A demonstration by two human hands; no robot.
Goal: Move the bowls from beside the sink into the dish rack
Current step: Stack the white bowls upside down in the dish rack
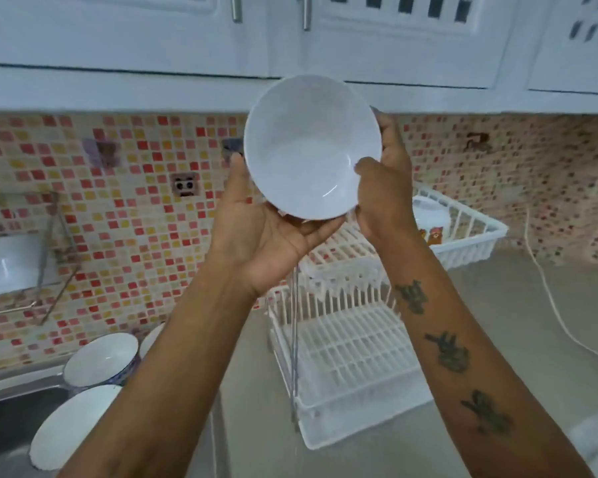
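Note:
I hold a white bowl [308,146] up high in front of the wall cabinets, its inside tilted towards me. My left hand [266,232] cups it from below and my right hand [384,191] grips its right rim. Under the bowl stands a white two-tier dish rack [346,343] on the counter, both tiers bare where visible. Beside the sink at the lower left sit more bowls: a blue-patterned one [101,360], a white one [73,426] in front of it, and the edge of a third [151,338] behind my left forearm.
The steel sink [4,419] lies at the lower left. A white basket [463,232] with dishes stands behind the rack by the tiled wall. A white cable [549,301] trails over the counter at the right. A wire shelf [32,257] hangs on the left wall.

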